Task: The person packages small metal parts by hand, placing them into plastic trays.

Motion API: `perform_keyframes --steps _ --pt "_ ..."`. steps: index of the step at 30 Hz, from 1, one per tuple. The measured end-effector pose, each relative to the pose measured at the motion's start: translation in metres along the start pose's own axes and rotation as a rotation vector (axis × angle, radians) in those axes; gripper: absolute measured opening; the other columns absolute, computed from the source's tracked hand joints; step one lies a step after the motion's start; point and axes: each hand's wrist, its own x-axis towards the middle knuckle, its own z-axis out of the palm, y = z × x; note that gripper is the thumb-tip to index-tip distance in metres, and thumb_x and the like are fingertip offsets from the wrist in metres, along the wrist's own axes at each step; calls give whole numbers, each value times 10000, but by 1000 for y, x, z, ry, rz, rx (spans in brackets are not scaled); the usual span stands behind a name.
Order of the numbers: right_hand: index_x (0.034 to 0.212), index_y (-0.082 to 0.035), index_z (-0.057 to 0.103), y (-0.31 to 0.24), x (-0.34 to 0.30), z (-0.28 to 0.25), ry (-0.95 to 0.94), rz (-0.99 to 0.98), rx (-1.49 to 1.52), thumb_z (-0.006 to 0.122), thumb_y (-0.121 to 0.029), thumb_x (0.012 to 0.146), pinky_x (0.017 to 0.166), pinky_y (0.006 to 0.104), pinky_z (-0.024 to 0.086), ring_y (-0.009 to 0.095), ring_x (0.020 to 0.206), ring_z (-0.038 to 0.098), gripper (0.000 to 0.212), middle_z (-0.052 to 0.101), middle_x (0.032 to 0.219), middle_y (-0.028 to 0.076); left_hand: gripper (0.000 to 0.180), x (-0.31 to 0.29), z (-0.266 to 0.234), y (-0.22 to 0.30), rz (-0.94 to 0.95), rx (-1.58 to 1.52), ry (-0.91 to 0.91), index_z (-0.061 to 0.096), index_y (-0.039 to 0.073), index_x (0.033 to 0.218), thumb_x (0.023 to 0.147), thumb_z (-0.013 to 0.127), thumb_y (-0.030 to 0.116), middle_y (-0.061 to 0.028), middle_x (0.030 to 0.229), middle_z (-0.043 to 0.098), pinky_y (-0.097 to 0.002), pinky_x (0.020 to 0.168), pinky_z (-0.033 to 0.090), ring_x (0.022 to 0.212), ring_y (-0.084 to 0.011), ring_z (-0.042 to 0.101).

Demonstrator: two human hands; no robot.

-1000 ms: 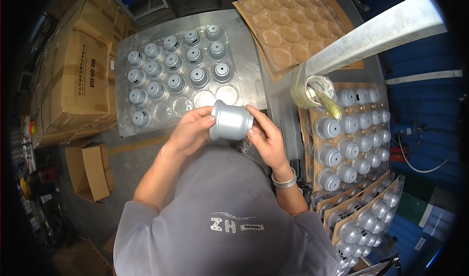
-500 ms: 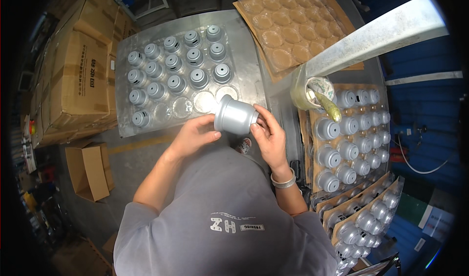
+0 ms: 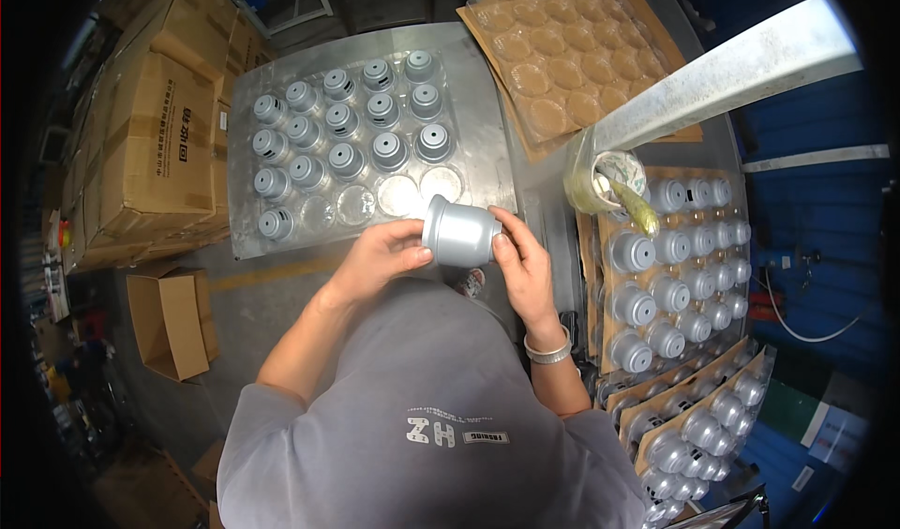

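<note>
1. Both your hands were closed on one grey cup (image 3: 465,236): your left hand (image 3: 380,255) pinched its wide rim, and your right hand (image 3: 525,271) held its narrow end.
2. The cup lay on its side between your hands, rim to the left, just this side of the table (image 3: 489,145) and not set in any well.
3. Beyond your grip and to its left, the clear tray (image 3: 317,214) looked mostly filled: sixteen cups stood in it.
4. Four wells (image 3: 397,196) in its near row, closest to your grip, held no cup.
5. Far ahead and right of your grip, a second tray (image 3: 562,72) showed no cups at all.
6. Well right of your grip, more cups (image 3: 670,295) sat in rows against brown card (image 3: 607,328); you could not tell from there whether they were finished.
</note>
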Motion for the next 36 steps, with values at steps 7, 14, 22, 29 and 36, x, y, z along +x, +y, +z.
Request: perform_keyframes --steps 7,14,22,29,36 --pt "1417 47 465 -2 -4 2 -51 -112 -17 570 -246 1005 954 346 496 236 1166 583 517 574 1294 225 408 0 3 -1 16 -135 10 591 -60 1264 929 669 159 -115 1166 660 -324 951 486 1072 -177 621" --pt "1462 69 380 -2 -10 6 -124 -117 158 583 -164 991 1055 360 431 253 1260 512 564 490 1394 210 398 -4 6 9 -22 -270 -1 581 -54 1262 950 642 185 -118 1169 652 -351 961 490 1075 -198 628" --pt "1407 42 457 6 -14 8 -60 28 266 611 -276 995 992 341 469 206 1188 558 542 565 1306 165 555 -5 10 8 -32 -292 -23 473 -68 1390 932 658 186 -151 1307 588 -377 1058 427 1209 -227 567" --pt "1378 21 486 8 -15 6 -53 204 316 593 -340 1002 917 293 485 186 1105 598 532 609 1234 131 683 -13 15 -6 219 300 -124 383 -17 1471 887 706 125 -122 1390 535 -385 1121 363 1298 -226 504" --pt "1424 59 424 0 -17 12 -111 -110 245 584 -315 1005 1040 369 423 240 1240 529 584 540 1343 176 629 -13 12 4 -31 -91 -84 445 -34 1417 876 723 127 -107 1271 614 -375 1082 399 1217 -200 555"
